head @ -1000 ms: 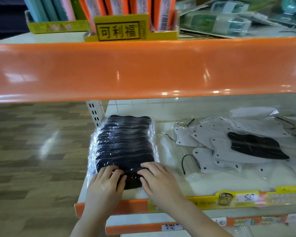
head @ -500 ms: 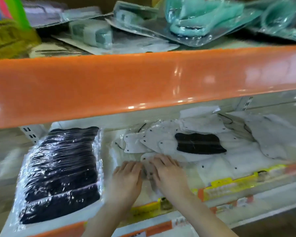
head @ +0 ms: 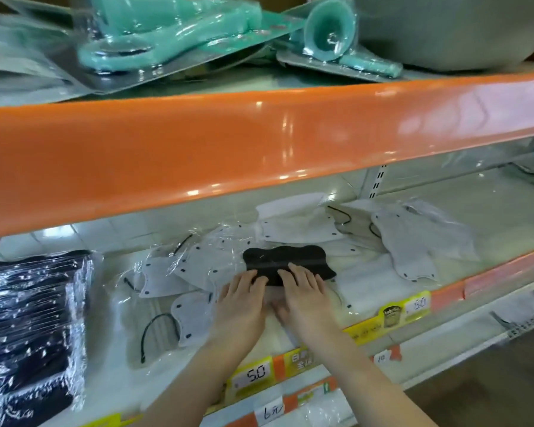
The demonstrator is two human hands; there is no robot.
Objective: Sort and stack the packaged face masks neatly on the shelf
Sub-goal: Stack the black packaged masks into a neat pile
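tags (head: pixel 249 374) "50", "6元" below hands (head: pixel 241 306) on black mask (head: pixel 287 260)

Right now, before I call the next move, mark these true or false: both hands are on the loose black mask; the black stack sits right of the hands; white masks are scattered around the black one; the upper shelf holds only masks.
1. Both the left hand and right hand touch the loose black mask. True.
2. The black stack sits right of the hands. False: it is to their left.
3. White masks lie scattered around the black one. True.
4. The upper shelf holds only masks. False: teal packaged items lie there.
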